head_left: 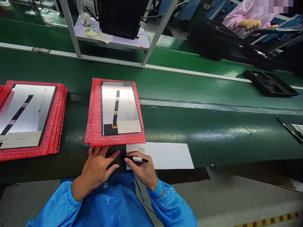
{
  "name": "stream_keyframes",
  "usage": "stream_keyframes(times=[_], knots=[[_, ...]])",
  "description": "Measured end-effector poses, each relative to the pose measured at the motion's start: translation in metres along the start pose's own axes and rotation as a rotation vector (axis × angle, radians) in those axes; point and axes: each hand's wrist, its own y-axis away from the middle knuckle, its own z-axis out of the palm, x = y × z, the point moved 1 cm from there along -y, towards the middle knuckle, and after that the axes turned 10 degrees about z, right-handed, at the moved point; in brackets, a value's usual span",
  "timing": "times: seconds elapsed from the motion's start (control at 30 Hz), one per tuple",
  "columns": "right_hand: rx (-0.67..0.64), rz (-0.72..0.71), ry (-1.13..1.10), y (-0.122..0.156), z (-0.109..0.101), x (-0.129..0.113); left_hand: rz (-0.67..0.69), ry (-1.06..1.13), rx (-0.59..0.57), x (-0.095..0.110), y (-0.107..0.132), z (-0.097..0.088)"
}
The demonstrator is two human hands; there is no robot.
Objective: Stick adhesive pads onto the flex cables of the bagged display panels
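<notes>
Pen work appears to be in hand at the near edge of the belt: a black-and-white pen (139,160) is gripped closed in the right hand (139,167), held between thumb and fingers, over the left edge of a white paper sheet (165,156). Which end is the writing end cannot be told, and contact with the sheet cannot be confirmed. Any mark would call for the pen to be set down on the paper while the sheet is kept steady. The left hand (96,165) is open, lying flat with its fingers spread on the green conveyor belt (201,134), just below a red bubble-wrap pad (93,126). The sheet's top edge meets that pad. On the pad, at centre frame, a silver-backed display panel (127,105) lies square and flat, with a black ribbon cable (115,108) running along its back and ending in a small gold-coloured connector (115,125). No damage is visible at this resolution. A similar panel (23,115) lies on a red bubble-wrap stack (58,116) at the left of the frame.
</notes>
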Motion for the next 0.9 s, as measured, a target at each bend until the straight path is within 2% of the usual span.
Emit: stream_keyframes(times=[0.9], knots=[[-0.003,0.011,0.006,-0.0009,0.0002,-0.0019,-0.037,0.013,-0.017,0.002,-0.0018,-0.0035]])
